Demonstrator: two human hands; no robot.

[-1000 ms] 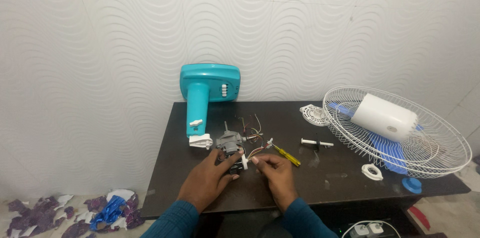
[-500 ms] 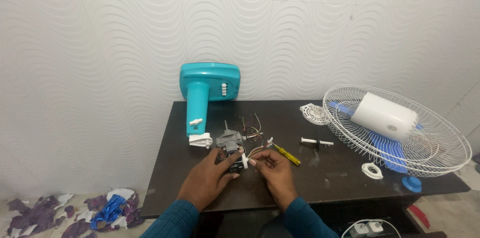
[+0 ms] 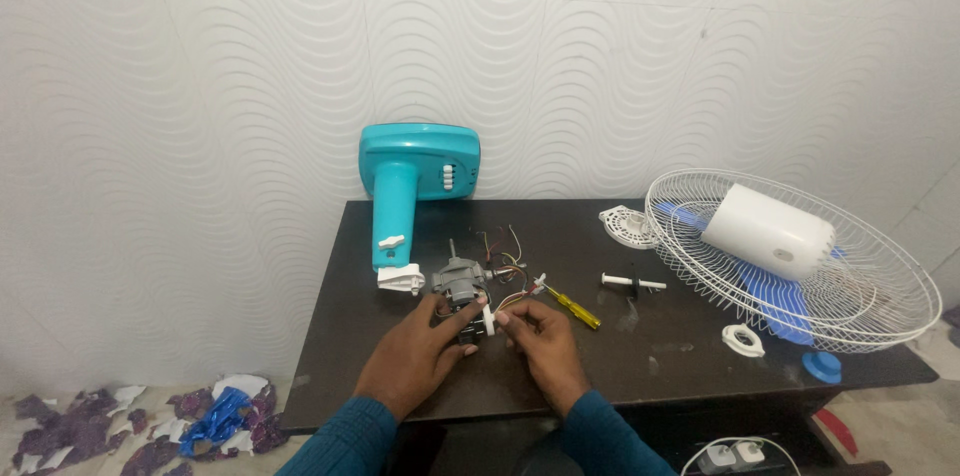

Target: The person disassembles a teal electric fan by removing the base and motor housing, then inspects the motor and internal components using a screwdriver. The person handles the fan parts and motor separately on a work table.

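Observation:
A grey fan motor [image 3: 458,281] with loose coloured wires [image 3: 505,256] lies on the dark table [image 3: 600,366], just in front of the teal fan stand [image 3: 408,191]. My left hand [image 3: 415,356] grips the motor's near side. My right hand [image 3: 540,341] pinches a small white plastic part [image 3: 489,321] against the motor. Both hands meet at the motor near the table's front edge.
A yellow-handled screwdriver [image 3: 573,306] lies right of my hands. Further right are a white pin [image 3: 630,283], a white ring [image 3: 743,340], a blue cap [image 3: 821,367], and a wire fan guard [image 3: 800,266] holding a white motor cover and blue blades. Torn scraps litter the floor at left.
Hardly anything differs. Both hands stay on the motor, with only slight finger movement around the white part.

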